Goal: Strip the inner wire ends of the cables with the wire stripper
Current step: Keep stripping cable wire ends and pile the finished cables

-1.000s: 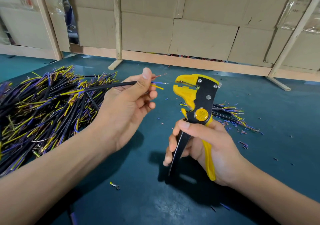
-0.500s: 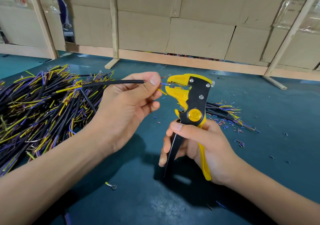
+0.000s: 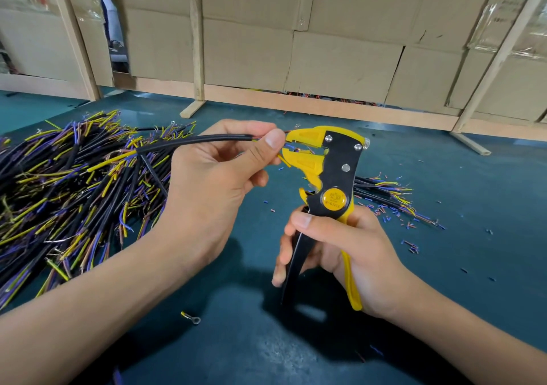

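My left hand (image 3: 219,177) pinches a black cable (image 3: 195,142) between thumb and fingers, its thin coloured inner wires reaching into the yellow jaws of the wire stripper (image 3: 325,174). My right hand (image 3: 340,251) grips the stripper's black and yellow handles and holds the tool upright above the table. The jaws stand slightly apart around the wire ends. A big heap of black cables (image 3: 65,195) with yellow, blue and brown ends lies at the left. A smaller bunch of cables (image 3: 384,192) lies behind the stripper at the right.
The dark teal table (image 3: 266,355) carries scattered bits of cut insulation (image 3: 393,216) near the right bunch. A small ring terminal (image 3: 192,318) lies near the front. A wooden frame with cardboard panels (image 3: 325,59) closes off the back.
My left hand has carried the cable's end rightward into the stripper's jaws. The right hand and stripper have shifted slightly left to meet it.
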The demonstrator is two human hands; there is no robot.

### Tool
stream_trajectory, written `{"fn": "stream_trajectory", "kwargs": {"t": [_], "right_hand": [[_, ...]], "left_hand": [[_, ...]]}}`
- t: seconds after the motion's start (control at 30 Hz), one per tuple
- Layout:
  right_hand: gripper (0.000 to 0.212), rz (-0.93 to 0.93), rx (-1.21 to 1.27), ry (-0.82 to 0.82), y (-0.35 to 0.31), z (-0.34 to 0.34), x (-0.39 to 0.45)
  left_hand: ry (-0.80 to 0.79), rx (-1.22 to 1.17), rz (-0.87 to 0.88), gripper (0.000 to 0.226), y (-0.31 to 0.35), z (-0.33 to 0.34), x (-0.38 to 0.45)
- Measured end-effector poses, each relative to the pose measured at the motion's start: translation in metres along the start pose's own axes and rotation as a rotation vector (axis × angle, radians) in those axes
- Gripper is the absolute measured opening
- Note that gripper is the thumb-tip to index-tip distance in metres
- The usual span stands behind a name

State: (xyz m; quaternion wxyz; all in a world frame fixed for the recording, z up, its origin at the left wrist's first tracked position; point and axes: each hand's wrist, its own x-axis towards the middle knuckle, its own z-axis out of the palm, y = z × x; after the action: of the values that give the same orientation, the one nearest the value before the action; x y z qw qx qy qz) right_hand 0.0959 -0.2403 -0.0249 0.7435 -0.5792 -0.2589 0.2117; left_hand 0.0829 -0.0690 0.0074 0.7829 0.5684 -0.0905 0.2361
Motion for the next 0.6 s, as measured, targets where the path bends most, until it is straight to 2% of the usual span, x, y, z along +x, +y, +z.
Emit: {"fn": "stream_trajectory", "kwargs": {"t": [0.17, 0.27, 0.47, 0.6], "right_hand": [[0.016, -0.006, -0.01, 0.0, -0.0006, 0.001, -0.0006], [0.015, -0.013, -0.013, 0.0, -0.0002, 0.0009, -0.0007], [0.016, -0.02, -0.009, -0.008, -0.0004, 0.0007, -0.0006], [0.016, -0.008, 0.004, -0.017, 0.0, 0.0009, -0.0007]], "left_hand": [[0.024, 0.014, 0.038, 0.015, 0.0001, 0.0018, -0.0029], [0.024, 0.031, 0.056, 0.008, -0.0009, 0.0027, -0.0042], [-0.048, -0.033, -0.006, 0.016, 0.001, 0.0006, -0.0029], [-0.113, -0.068, -0.03, 0.013, 0.0025, -0.003, 0.0006]]}}
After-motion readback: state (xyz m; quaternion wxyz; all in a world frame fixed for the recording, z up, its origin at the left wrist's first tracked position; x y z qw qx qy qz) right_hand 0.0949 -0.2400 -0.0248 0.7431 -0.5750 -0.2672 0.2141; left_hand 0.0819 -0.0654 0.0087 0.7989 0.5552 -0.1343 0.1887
